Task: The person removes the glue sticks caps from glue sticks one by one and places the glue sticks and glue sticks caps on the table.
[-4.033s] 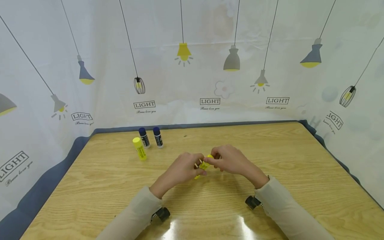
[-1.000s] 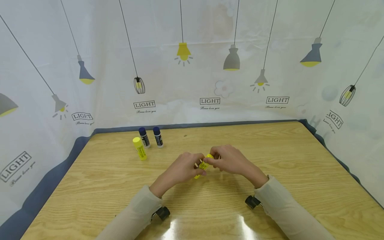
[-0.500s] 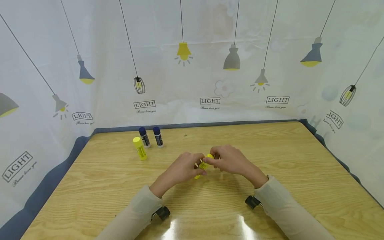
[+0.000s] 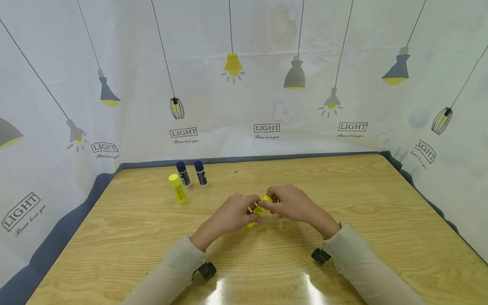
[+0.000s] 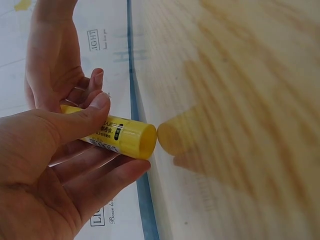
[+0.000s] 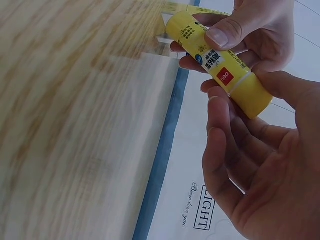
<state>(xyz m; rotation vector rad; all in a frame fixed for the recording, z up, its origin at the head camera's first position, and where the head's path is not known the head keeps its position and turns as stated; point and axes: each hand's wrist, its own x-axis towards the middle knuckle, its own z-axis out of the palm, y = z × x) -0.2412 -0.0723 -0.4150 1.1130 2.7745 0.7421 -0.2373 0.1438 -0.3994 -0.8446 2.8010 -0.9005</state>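
Behind the table (image 4: 362,203) hangs a creased white cloth backdrop (image 4: 248,99) printed with lamps. The table itself is glossy, wavy-grained wood. Above the table's middle, your hands look unchanged from four seconds ago: your left hand (image 4: 234,214) curls thumb and fingers around the held glue stick (image 6: 217,64), and your right hand (image 4: 291,203) pinches its cap (image 6: 251,96). That smooth yellow cylinder tilts, lower end close to the table, label showing a red patch (image 6: 225,76). Toward the table's far-left corner stand, unmoved, another yellow stick (image 4: 177,189) and two navy-capped sticks (image 4: 184,177).
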